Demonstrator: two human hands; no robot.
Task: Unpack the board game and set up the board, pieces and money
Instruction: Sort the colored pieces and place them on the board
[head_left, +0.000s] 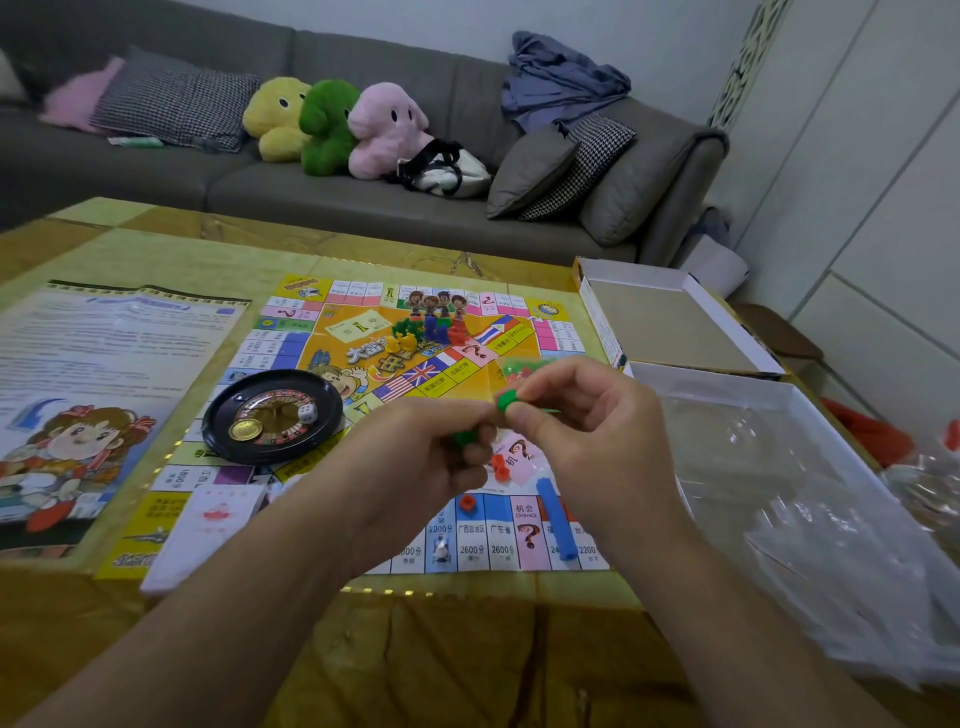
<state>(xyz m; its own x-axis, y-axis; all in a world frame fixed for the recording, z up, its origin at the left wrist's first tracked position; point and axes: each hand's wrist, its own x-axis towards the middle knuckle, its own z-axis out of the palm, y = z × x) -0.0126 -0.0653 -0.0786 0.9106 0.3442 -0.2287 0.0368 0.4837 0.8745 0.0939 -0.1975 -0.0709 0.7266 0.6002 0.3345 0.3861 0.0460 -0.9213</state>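
Head view: both hands (514, 431) raised together over board (332, 364), pinching green pieces (505, 401).

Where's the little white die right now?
In the head view, the white die sits inside the black roulette wheel, on its right side beside the gold coin, on the left part of the game board.

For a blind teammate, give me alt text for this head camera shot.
Two hands meet over a game board: the right hand pinches a green piece, the left hand grips more green pieces. A roulette wheel sits on the board, with open box halves to the right.
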